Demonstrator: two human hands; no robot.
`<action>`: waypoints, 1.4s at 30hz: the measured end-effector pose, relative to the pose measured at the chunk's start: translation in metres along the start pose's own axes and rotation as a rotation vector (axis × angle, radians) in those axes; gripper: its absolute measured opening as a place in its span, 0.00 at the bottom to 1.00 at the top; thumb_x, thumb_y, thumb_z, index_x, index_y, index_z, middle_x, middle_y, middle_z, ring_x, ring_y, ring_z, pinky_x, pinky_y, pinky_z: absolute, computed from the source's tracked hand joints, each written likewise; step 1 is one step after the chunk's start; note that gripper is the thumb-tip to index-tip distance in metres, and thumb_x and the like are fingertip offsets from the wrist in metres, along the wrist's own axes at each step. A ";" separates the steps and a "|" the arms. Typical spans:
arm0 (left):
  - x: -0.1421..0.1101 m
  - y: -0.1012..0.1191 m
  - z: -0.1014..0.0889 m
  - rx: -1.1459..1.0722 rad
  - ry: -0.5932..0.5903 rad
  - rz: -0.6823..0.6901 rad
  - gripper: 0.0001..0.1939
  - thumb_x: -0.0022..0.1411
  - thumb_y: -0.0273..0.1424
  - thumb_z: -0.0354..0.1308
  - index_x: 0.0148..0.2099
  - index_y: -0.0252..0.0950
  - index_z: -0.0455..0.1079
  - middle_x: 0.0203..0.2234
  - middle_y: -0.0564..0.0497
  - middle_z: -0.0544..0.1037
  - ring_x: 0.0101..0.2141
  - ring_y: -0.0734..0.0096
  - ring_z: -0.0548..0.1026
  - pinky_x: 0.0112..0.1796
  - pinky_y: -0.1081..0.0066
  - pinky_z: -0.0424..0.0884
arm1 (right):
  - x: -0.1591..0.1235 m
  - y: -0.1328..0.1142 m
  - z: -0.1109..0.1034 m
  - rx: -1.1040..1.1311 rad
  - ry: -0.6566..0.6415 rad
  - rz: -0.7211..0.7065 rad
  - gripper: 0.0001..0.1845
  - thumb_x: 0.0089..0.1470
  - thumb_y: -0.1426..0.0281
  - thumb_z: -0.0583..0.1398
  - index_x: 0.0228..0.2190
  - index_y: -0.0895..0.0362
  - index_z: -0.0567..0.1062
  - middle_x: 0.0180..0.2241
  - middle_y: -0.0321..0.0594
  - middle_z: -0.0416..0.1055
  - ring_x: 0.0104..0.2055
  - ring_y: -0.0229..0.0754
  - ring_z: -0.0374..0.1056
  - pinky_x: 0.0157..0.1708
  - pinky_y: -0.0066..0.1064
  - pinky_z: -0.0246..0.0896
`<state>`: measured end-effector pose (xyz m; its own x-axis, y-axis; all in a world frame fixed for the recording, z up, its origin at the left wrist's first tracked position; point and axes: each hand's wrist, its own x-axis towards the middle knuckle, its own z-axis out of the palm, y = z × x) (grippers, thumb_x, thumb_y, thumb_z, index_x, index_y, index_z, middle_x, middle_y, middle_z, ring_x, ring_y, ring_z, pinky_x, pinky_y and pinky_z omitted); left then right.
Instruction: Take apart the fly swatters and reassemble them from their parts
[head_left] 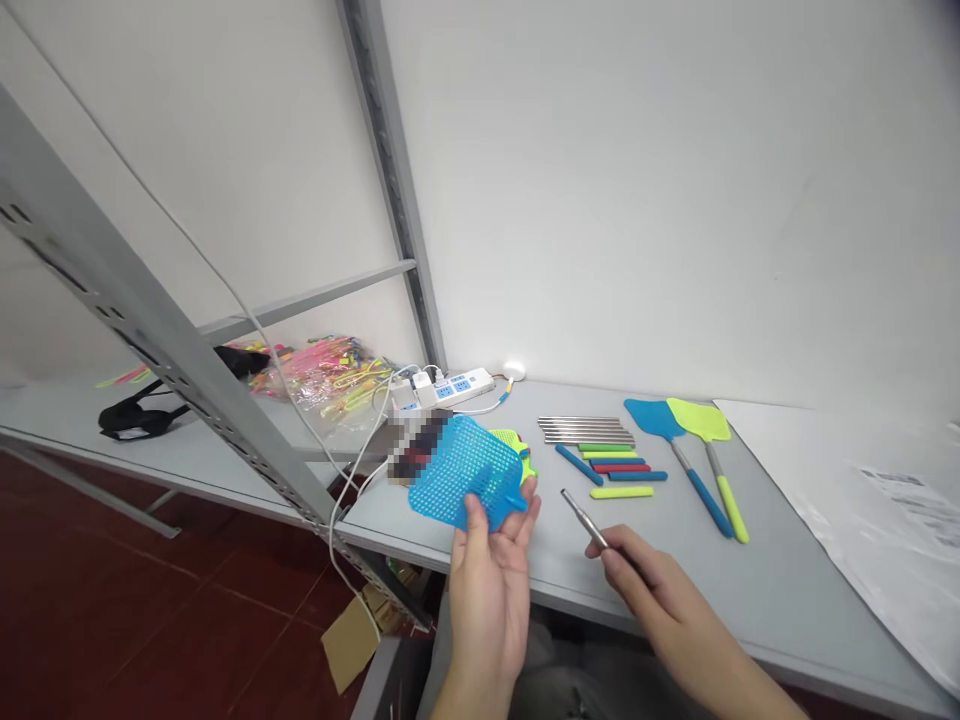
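Observation:
A blue perforated fly swatter head (461, 470) is pinched in my left hand (491, 570), its short socket pointing right. My right hand (660, 590) grips a thin metal rod (581, 515), whose bare tip points up and left toward the socket, apart from it. Behind the blue head, a yellow-green swatter head (511, 440) shows in part. On the table beyond my right hand lie several metal rods (585, 430) in a row. Several coloured handle grips lie below them, among them a yellow-green grip (622, 492) and a red grip (621, 468).
Two whole fly swatters, a blue one (701, 487) and a yellow-green one (724, 485), lie to the right beside a white plastic sheet (847, 480). A power strip (457, 385) with cables stands at the back. A grey metal post (187, 350) rises at left, near bagged colourful cords (330, 370).

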<state>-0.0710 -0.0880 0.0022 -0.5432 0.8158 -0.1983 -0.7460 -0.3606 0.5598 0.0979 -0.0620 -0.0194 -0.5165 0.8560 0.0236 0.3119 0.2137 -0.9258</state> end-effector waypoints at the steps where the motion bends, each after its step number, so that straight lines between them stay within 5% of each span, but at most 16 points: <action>1: -0.005 0.003 0.003 -0.019 -0.008 0.019 0.15 0.67 0.39 0.56 0.52 0.39 0.69 0.47 0.43 0.79 0.49 0.55 0.77 0.51 0.52 0.73 | -0.008 -0.003 0.002 -0.050 -0.014 -0.024 0.15 0.67 0.56 0.48 0.41 0.51 0.69 0.31 0.33 0.68 0.33 0.37 0.63 0.35 0.28 0.58; 9: -0.044 0.001 0.010 -0.006 0.005 -0.057 0.14 0.67 0.41 0.55 0.49 0.38 0.69 0.37 0.45 0.80 0.44 0.55 0.80 0.47 0.51 0.75 | -0.039 -0.022 0.005 -0.207 0.026 -0.182 0.15 0.67 0.62 0.50 0.49 0.51 0.71 0.42 0.39 0.75 0.42 0.40 0.70 0.42 0.29 0.63; 17: -0.053 0.007 0.011 -0.032 0.004 -0.044 0.16 0.64 0.44 0.58 0.47 0.39 0.68 0.28 0.51 0.77 0.44 0.52 0.80 0.46 0.50 0.75 | -0.042 -0.023 -0.001 -0.220 0.027 -0.280 0.16 0.66 0.65 0.52 0.53 0.51 0.71 0.44 0.41 0.75 0.43 0.40 0.71 0.44 0.29 0.64; 26: -0.061 0.003 0.009 0.050 -0.179 -0.012 0.13 0.61 0.39 0.64 0.44 0.36 0.73 0.40 0.45 0.81 0.42 0.58 0.81 0.47 0.56 0.75 | -0.046 -0.024 -0.010 -0.360 0.070 -0.343 0.17 0.66 0.66 0.51 0.53 0.50 0.71 0.34 0.39 0.73 0.35 0.41 0.70 0.37 0.31 0.64; 36: -0.064 -0.011 0.003 0.175 -0.274 -0.032 0.13 0.60 0.38 0.65 0.39 0.31 0.77 0.35 0.43 0.82 0.39 0.61 0.81 0.43 0.64 0.75 | -0.058 -0.036 -0.012 -0.562 0.131 -0.372 0.17 0.67 0.67 0.48 0.51 0.54 0.71 0.35 0.43 0.75 0.33 0.43 0.72 0.33 0.32 0.63; 42: -0.060 -0.018 -0.001 0.192 -0.307 -0.012 0.12 0.61 0.37 0.64 0.40 0.32 0.76 0.33 0.45 0.82 0.39 0.63 0.81 0.38 0.70 0.76 | -0.060 -0.046 -0.012 -0.438 0.090 -0.285 0.16 0.67 0.65 0.48 0.43 0.53 0.74 0.35 0.42 0.76 0.35 0.43 0.72 0.35 0.32 0.63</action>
<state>-0.0256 -0.1312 0.0030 -0.3721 0.9278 0.0286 -0.6501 -0.2825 0.7054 0.1243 -0.1171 0.0261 -0.5645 0.7684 0.3015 0.4831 0.6037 -0.6341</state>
